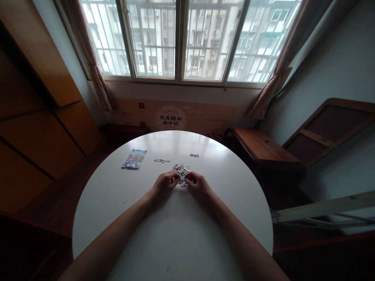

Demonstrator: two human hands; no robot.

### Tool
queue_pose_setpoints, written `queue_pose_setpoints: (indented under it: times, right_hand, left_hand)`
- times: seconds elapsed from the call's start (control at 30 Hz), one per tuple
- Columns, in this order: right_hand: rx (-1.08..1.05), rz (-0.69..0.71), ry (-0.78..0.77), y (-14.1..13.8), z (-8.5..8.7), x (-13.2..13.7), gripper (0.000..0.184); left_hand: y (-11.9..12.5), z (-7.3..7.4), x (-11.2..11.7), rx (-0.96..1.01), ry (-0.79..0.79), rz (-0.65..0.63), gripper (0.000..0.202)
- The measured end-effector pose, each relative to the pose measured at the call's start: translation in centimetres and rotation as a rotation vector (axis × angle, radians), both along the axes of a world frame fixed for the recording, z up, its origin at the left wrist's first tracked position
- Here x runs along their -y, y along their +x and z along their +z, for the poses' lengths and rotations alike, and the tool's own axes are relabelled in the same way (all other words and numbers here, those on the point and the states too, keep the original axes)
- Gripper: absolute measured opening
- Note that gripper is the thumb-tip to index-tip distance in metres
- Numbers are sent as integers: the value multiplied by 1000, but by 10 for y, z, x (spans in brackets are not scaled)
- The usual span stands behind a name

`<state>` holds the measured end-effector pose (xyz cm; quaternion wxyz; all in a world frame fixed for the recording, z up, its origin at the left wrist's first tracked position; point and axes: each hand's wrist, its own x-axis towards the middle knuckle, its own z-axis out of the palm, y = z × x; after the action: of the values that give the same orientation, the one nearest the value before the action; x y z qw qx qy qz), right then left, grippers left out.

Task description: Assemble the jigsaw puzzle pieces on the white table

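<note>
A small heap of jigsaw puzzle pieces (181,168) lies on the round white table (175,242), mostly beyond my fingertips. At the near left side of the heap, my left hand (167,181) is closed in a pinch. Facing it from the right, my right hand (198,182) is pinched too. Bluish jigsaw puzzle pieces (182,178) show between the two sets of fingertips; their exact outlines are too small to tell. Farther back lie a strip of pieces (162,160) to the left and a smaller cluster (194,155) to the right.
A colourful printed picture sheet or packet (134,159) lies at the table's left. Behind the table stands a long printed panel (187,113) under a barred window. A wooden bench (260,144) is at the right, and wooden cabinets (38,136) stand at the left.
</note>
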<state>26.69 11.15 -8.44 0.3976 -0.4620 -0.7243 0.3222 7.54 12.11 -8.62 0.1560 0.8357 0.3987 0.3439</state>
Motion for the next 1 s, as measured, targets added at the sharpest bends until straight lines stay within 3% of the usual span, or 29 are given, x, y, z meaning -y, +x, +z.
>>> queue_pose_setpoints:
  times: [1.0]
  right_hand:
    - [40, 16, 35, 0, 0, 1, 11]
  left_hand:
    - [0, 3, 1, 57, -55, -52, 11]
